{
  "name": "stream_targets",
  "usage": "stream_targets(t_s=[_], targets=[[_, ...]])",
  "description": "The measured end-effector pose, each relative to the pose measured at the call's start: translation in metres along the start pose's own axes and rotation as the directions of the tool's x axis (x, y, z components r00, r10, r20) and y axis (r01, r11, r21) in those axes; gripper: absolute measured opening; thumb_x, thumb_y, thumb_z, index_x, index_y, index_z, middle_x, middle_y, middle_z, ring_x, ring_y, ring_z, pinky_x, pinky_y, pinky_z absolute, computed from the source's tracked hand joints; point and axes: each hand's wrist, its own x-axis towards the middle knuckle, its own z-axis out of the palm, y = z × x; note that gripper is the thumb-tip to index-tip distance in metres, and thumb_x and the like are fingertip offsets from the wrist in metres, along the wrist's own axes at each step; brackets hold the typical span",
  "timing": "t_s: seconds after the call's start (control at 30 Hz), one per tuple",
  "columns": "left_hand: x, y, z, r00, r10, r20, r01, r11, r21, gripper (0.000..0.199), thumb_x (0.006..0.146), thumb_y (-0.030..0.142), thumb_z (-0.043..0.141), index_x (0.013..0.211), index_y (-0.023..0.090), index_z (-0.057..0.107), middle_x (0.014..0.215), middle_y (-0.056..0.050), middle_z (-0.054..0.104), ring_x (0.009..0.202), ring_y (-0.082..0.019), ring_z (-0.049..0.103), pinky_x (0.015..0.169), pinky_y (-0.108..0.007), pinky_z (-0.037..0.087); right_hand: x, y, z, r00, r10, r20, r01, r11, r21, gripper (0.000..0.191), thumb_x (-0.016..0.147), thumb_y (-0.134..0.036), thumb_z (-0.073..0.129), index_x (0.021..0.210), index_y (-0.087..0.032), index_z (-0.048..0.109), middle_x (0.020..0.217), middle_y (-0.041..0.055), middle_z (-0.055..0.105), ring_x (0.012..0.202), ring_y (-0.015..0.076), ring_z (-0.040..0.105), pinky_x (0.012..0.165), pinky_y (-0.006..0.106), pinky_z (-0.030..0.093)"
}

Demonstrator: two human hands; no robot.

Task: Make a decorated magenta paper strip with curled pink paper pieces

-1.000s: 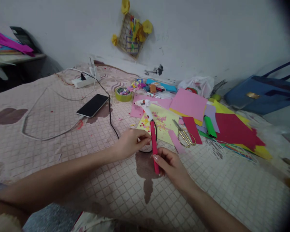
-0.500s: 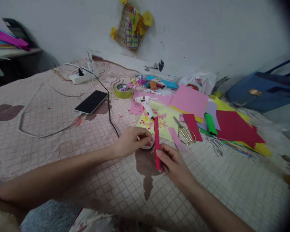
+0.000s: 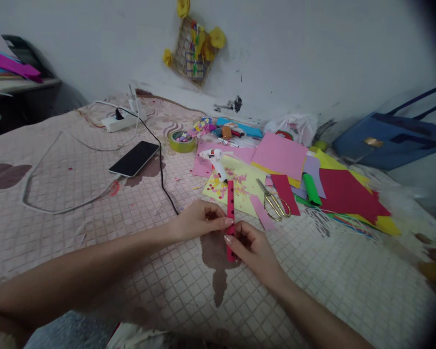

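A narrow red paper strip (image 3: 230, 201) stands lengthwise between my hands, with a row of dark round spots or holes down its face. My left hand (image 3: 199, 220) pinches its left edge near the middle, thumb on top. From the other side my right hand (image 3: 256, 247) grips it lower down, thumb on the front and fingers curled behind. Just beyond the strip's far end lie a white glue gun (image 3: 217, 162) and a pale yellow sheet (image 3: 245, 177) scattered with pink, red and yellow paper bits. Gold-handled scissors (image 3: 274, 203) rest to the right.
Coloured paper sheets (image 3: 349, 191) and a green roll (image 3: 311, 189) spread to the right, beside white string (image 3: 321, 218). A tape roll (image 3: 181, 141) sits at the back. Leftward are a phone (image 3: 134, 159), its white cable, a black cord (image 3: 162, 169) and a power strip (image 3: 121, 121).
My left hand has come to the red strip and now pinches it. The strip has turned so its spotted face shows. The whole view has shifted slightly.
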Motion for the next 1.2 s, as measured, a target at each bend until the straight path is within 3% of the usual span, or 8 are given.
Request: stream_targets(t_s=[0.07, 0.2, 0.3, 0.47, 0.63, 0.9, 1.1, 1.2], targets=[[0.0002, -0.0013, 0.0004, 1.0, 0.001, -0.009, -0.001, 1.0, -0.006, 0.029, 0.074, 0.041, 0.063, 0.074, 0.012, 0.062, 0.067, -0.001, 0.062, 0.061, -0.009, 0.054, 0.055, -0.019, 0.04, -0.0017, -0.0014, 0.0014, 1.0, -0.019, 0.005, 0.019, 0.999, -0.03, 0.025, 0.078, -0.037, 0.061, 0.069, -0.018, 0.048, 0.057, -0.0047, 0.047, 0.052, 0.0079, 0.045, 0.047, 0.02, 0.035], [0.0004, -0.0048, 0.0001, 0.999, -0.039, 0.027, 0.041, 0.996, -0.077, 0.031, 0.075, 0.043, 0.062, 0.075, 0.012, 0.06, 0.064, 0.0, 0.059, 0.056, -0.008, 0.051, 0.051, -0.019, 0.038, -0.003, -0.0051, 0.0029, 0.991, 0.064, 0.116, -0.076, 0.992, 0.104, 0.029, 0.082, -0.044, 0.054, 0.071, -0.018, 0.046, 0.055, -0.0058, 0.045, 0.044, 0.0062, 0.041, 0.041, 0.019, 0.032], [0.0006, -0.0036, 0.0004, 0.998, -0.056, 0.033, 0.059, 0.994, -0.093, 0.033, 0.076, 0.045, 0.06, 0.074, 0.012, 0.059, 0.063, 0.001, 0.056, 0.055, -0.007, 0.049, 0.049, -0.018, 0.038, -0.0008, -0.0057, 0.0023, 0.986, 0.099, 0.132, -0.116, 0.985, 0.131, 0.032, 0.08, -0.046, 0.055, 0.069, -0.018, 0.046, 0.052, -0.0063, 0.045, 0.041, 0.0051, 0.038, 0.038, 0.018, 0.03], [0.0032, 0.0006, 0.0001, 0.991, -0.101, -0.09, 0.082, 0.977, -0.199, 0.031, 0.076, 0.044, 0.06, 0.076, 0.014, 0.055, 0.066, 0.001, 0.057, 0.056, -0.007, 0.051, 0.049, -0.018, 0.041, 0.0021, -0.0053, 0.003, 0.984, 0.094, 0.15, -0.116, 0.982, 0.149, 0.033, 0.078, -0.046, 0.058, 0.069, -0.018, 0.045, 0.053, -0.0058, 0.047, 0.041, 0.0047, 0.038, 0.038, 0.018, 0.029], [0.0029, 0.0002, 0.0009, 0.985, -0.168, -0.032, 0.151, 0.942, -0.299, 0.03, 0.076, 0.041, 0.062, 0.075, 0.012, 0.055, 0.066, 0.001, 0.06, 0.054, -0.006, 0.052, 0.052, -0.018, 0.042, 0.0012, -0.0052, 0.0038, 0.979, 0.125, 0.162, -0.153, 0.972, 0.176, 0.036, 0.08, -0.051, 0.053, 0.072, -0.016, 0.05, 0.053, -0.0062, 0.043, 0.041, 0.0043, 0.034, 0.038, 0.017, 0.025], [0.0024, 0.002, -0.0012, 0.98, -0.162, -0.119, 0.112, 0.932, -0.344, 0.032, 0.074, 0.043, 0.064, 0.077, 0.012, 0.055, 0.067, 0.0, 0.061, 0.058, -0.006, 0.054, 0.057, -0.02, 0.044, 0.0033, -0.002, 0.0042, 0.976, 0.146, 0.161, -0.175, 0.967, 0.184, 0.037, 0.076, -0.053, 0.057, 0.07, -0.017, 0.051, 0.05, -0.0063, 0.045, 0.039, 0.0047, 0.034, 0.037, 0.018, 0.024], [0.0022, 0.0018, 0.0009, 0.981, -0.182, -0.063, 0.149, 0.925, -0.35, 0.033, 0.072, 0.043, 0.065, 0.074, 0.012, 0.054, 0.064, 0.001, 0.06, 0.054, -0.007, 0.054, 0.055, -0.02, 0.044, 0.0042, -0.0013, 0.005, 0.971, 0.139, 0.195, -0.179, 0.962, 0.204, 0.035, 0.077, -0.051, 0.057, 0.07, -0.017, 0.05, 0.05, -0.0073, 0.044, 0.038, 0.0042, 0.033, 0.037, 0.018, 0.025], [0.0022, 0.0027, 0.0001, 0.981, -0.168, -0.099, 0.12, 0.919, -0.375, 0.034, 0.072, 0.044, 0.065, 0.076, 0.012, 0.054, 0.066, 0.002, 0.059, 0.057, -0.007, 0.055, 0.056, -0.021, 0.046, 0.0035, 0.0003, 0.0047, 0.963, 0.158, 0.219, -0.198, 0.964, 0.176, 0.035, 0.077, -0.051, 0.057, 0.071, -0.017, 0.051, 0.049, -0.0073, 0.044, 0.038, 0.0043, 0.034, 0.036, 0.018, 0.025]])
